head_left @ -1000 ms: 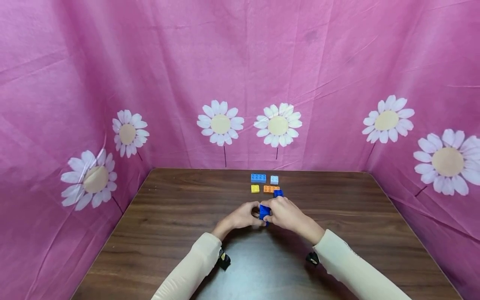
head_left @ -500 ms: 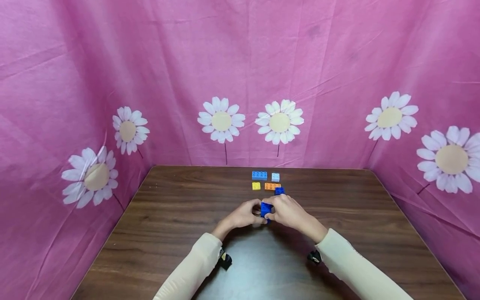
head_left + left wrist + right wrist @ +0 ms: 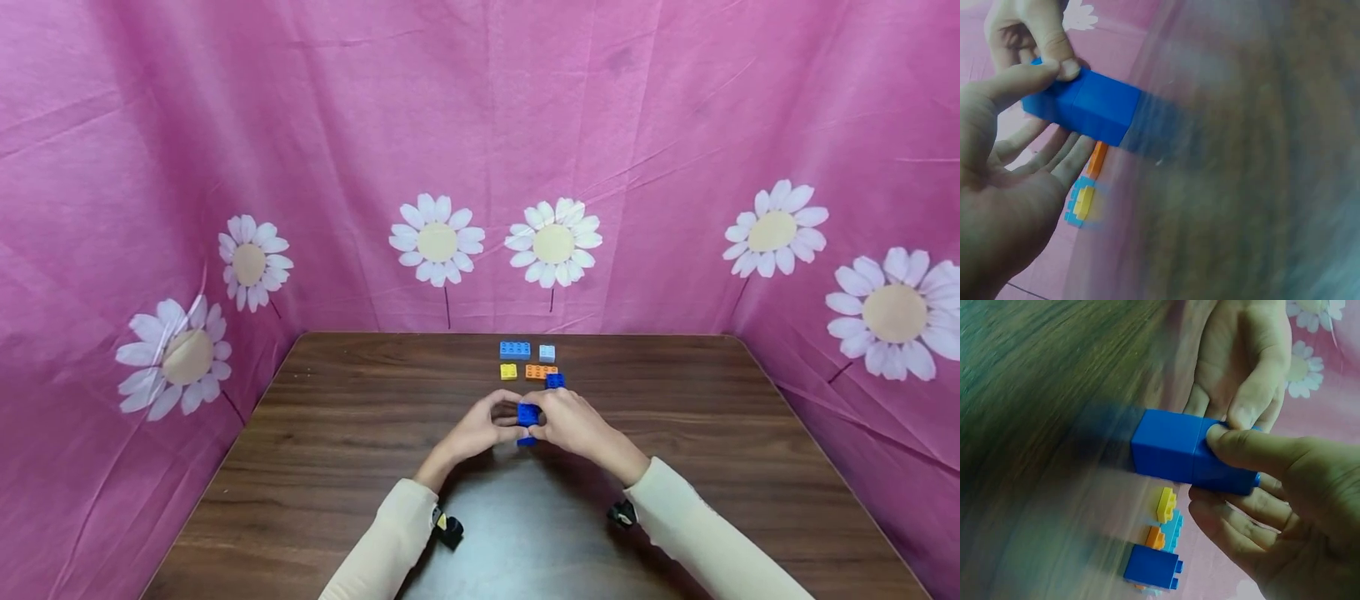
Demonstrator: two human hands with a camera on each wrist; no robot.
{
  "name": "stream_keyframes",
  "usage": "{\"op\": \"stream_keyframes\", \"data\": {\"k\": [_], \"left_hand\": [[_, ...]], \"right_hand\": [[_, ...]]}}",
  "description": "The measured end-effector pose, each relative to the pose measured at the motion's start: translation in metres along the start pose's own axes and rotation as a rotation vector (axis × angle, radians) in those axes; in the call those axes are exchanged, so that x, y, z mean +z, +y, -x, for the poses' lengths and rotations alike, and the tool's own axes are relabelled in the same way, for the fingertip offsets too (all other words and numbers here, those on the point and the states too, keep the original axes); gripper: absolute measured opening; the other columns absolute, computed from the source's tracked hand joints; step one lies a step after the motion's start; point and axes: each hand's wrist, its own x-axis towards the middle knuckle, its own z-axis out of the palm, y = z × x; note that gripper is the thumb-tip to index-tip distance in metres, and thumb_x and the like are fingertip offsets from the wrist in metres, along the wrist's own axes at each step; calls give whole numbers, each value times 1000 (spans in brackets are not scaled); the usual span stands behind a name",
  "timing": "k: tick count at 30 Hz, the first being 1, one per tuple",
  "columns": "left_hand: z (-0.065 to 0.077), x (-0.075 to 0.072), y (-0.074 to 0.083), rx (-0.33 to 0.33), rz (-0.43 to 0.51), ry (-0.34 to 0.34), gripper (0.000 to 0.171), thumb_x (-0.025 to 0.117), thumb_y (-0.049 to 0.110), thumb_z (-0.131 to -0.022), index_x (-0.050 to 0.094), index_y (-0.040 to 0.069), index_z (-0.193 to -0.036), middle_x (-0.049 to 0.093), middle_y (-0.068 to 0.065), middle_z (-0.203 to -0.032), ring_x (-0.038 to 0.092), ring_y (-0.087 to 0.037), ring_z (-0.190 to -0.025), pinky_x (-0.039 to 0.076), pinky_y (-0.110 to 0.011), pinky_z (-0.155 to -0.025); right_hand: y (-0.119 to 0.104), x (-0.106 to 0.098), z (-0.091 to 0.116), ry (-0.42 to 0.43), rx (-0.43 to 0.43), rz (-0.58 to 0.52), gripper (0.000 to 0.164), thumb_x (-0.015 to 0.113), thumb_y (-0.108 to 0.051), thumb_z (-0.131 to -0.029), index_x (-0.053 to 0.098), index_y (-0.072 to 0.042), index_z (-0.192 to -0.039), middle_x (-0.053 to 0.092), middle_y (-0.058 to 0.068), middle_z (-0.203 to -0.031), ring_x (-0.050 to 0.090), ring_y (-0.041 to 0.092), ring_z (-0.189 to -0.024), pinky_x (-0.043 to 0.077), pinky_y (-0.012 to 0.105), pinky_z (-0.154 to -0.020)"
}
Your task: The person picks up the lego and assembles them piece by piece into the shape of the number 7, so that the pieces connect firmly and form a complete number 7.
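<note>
Two blue toy building bricks are joined end to end as an upright stack (image 3: pixel 528 413) on the wooden table. My right hand (image 3: pixel 576 423) pinches the upper brick (image 3: pixel 1229 469) from the right, thumb on the near face and fingers behind. From the left, my left hand (image 3: pixel 476 427) holds the same upper brick between its thumb and fingers, its thumb beside the right thumb in the left wrist view. Below the fingers the lower brick (image 3: pixel 1166 444) shows uncovered. Studs stick out at the upper end, partly hidden by the hands.
Just beyond the right hand stands another blue brick (image 3: pixel 555 381), in front of an orange brick (image 3: pixel 540 371). A yellow brick (image 3: pixel 508 372), a light blue long brick (image 3: pixel 515 350) and a pale blue small brick (image 3: pixel 547 353) lie further back. A pink flowered cloth (image 3: pixel 480 150) rises behind the table.
My left thumb has shifted slightly upward along the stack, so more of the lower brick shows. The right hand keeps its pinch, and the loose bricks stay put.
</note>
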Motion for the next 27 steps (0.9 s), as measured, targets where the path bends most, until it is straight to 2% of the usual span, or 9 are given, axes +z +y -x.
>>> {"op": "stream_keyframes", "data": {"k": [4,6,11,14,17,21,24,27], "left_hand": [[1,3,0,26,54,32,49,76,0,-95,55,0,-139,64,-26,-141,64,-40,-133,58,-41,-106],[1,4,1,45,50,38,48,76,-2,-95,55,0,-138,65,-26,-140,65,-41,-132,59,-41,-105],[0,4,2,74,-39,28,46,78,0,-95,58,2,-137,70,-24,-131,70,-35,-121,62,-36,-97],[0,3,2,83,-86,31,46,79,1,-95,59,4,-136,71,-21,-128,71,-32,-118,61,-34,-96],[-1,3,1,86,-94,38,47,79,1,-94,59,4,-137,70,-19,-130,70,-32,-120,60,-36,-99],[-2,3,1,85,-87,48,49,80,-1,-93,59,4,-137,69,-20,-131,70,-35,-122,59,-40,-103],[-2,4,1,68,-93,56,48,80,0,-92,61,5,-136,71,-19,-129,71,-33,-120,60,-40,-102],[-2,5,2,42,-106,59,44,82,5,-92,64,5,-133,74,-18,-126,72,-30,-117,61,-39,-99]], "right_hand": [[-1,4,1,12,-16,-29,40,84,-9,-91,72,1,-128,77,13,-115,68,17,-88,65,37,-78],[0,7,2,34,-23,-25,41,84,-8,-92,71,1,-129,74,12,-118,69,19,-93,65,39,-81],[2,11,8,64,-24,1,45,85,-9,-92,71,-3,-134,62,7,-118,66,19,-98,62,39,-86],[2,13,10,65,-25,-2,46,84,-9,-92,71,-3,-136,61,7,-117,63,17,-94,61,37,-83],[2,14,11,60,-10,-20,46,83,-8,-93,69,-2,-136,60,6,-119,65,17,-95,62,35,-84],[3,16,13,55,43,-100,43,82,-3,-93,63,-2,-131,61,7,-121,70,20,-102,64,34,-85],[3,17,13,62,68,-146,41,82,-1,-92,59,-5,-126,62,9,-121,71,22,-105,65,35,-86],[3,16,13,81,65,-140,40,82,0,-91,59,-6,-123,62,8,-119,69,21,-103,64,37,-86]]}}
